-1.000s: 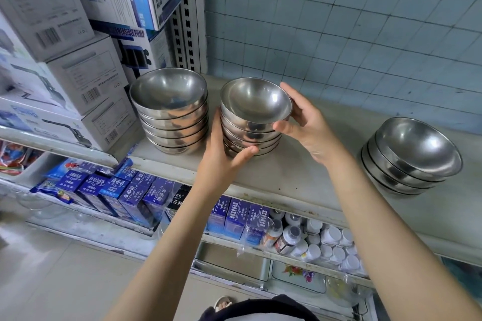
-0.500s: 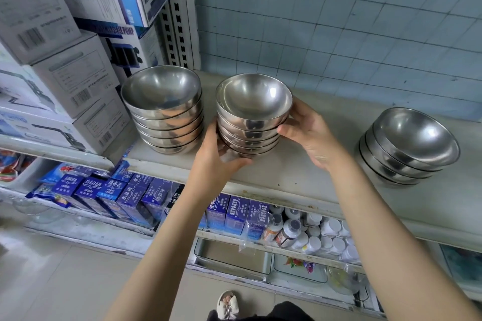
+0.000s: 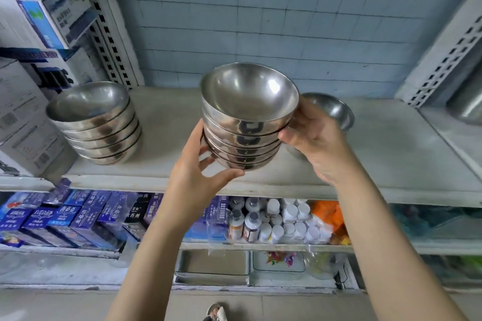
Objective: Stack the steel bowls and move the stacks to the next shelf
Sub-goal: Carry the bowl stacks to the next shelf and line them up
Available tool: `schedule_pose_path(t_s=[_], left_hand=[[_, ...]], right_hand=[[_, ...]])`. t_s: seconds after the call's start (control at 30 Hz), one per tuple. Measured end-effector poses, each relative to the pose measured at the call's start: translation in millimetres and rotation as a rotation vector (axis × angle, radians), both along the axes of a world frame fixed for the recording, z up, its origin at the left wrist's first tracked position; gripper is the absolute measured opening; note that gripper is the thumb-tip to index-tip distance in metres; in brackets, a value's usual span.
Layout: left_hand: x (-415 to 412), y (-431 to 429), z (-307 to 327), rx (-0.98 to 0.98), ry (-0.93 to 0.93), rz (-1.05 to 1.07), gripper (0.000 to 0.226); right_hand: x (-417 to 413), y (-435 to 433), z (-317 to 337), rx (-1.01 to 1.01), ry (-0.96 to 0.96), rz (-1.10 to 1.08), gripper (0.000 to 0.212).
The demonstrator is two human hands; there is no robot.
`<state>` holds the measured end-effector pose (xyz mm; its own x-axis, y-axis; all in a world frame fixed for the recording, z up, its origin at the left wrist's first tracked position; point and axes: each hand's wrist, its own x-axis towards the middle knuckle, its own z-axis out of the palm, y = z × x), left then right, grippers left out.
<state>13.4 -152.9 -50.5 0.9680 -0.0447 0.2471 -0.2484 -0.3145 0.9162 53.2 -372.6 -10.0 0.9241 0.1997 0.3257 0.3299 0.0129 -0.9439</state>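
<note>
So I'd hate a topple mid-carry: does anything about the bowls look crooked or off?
The held stack nests evenly between the left hand and right hand. The stack on the shelf leans a little leftward, its top bowls offset. The bowls behind the right hand are mostly hidden.

This looks like a small shop or its stockroom. Slotted metal shelving [image 3: 112,34] stands against a tiled wall [image 3: 260,21], stocked in quantity: boxed goods [image 3: 34,101], rows of blue packets [image 3: 78,216], many white-capped bottles [image 3: 276,221] and stacks of steel bowls [image 3: 96,122].
</note>
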Motion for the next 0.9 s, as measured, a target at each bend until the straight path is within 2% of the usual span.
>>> schedule_pose_path(t_s=[0.33, 0.57, 0.9], left_hand=[[-62.6, -151.9, 21.6, -0.094, 0.027, -0.244, 0.09], [-96.8, -276.1, 25.4, -0.06, 0.039, -0.466, 0.086], [-76.7, -429.3, 23.7, -0.031, 0.129, -0.689, 0.092]], right_hand=[[-112.0, -149.7, 24.3, -0.017, -0.048, -0.234, 0.062], [-191.7, -270.5, 24.6, -0.034, -0.014, -0.422, 0.064], [-220.1, -406.4, 5.9, 0.013, 0.008, -0.653, 0.068]])
